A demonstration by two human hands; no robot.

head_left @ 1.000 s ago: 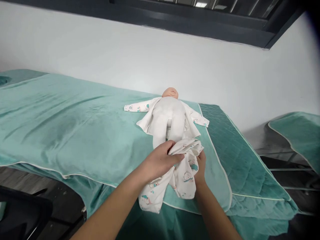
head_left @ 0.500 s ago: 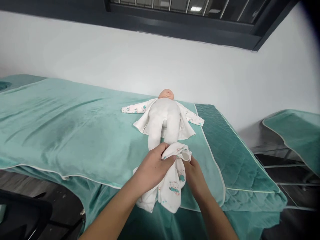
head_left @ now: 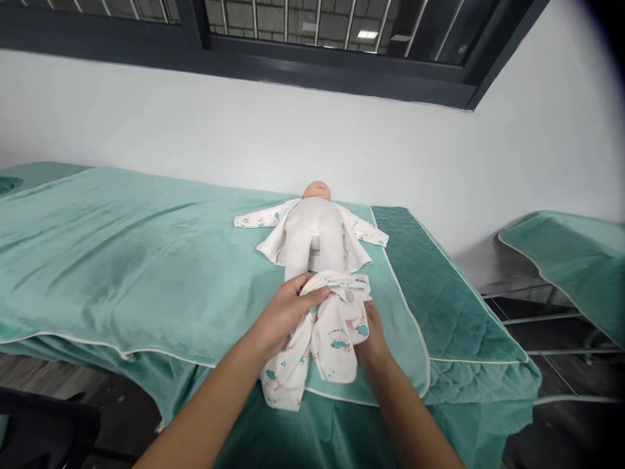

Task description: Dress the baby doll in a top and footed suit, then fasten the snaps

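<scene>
A pair of white baby pants (head_left: 336, 339) with small printed figures hangs between my hands, legs toward me. My left hand (head_left: 286, 312) is closed on the left side of the waistband, thumb on top. My right hand (head_left: 372, 335) is at the other side, its fingers mostly hidden behind the cloth. Just beyond lies a baby doll (head_left: 315, 225) on its back, head toward the wall, its feet covered by the pants and my hands. An open white jacket (head_left: 364, 251) with printed sleeves spreads out around the doll's body, its arms in the sleeves.
The doll lies on a light green blanket (head_left: 146, 260) over a bed with a darker quilted green cover (head_left: 449, 306). A white wall (head_left: 195, 130) and a barred window (head_left: 312, 39) stand behind. A black chair (head_left: 43, 423) is at lower left, another green-covered bed (head_left: 576, 260) at right.
The pants' waistband has spread wider and flatter near the doll's feet, and the printed front now faces up more. The view has shifted slightly.
</scene>
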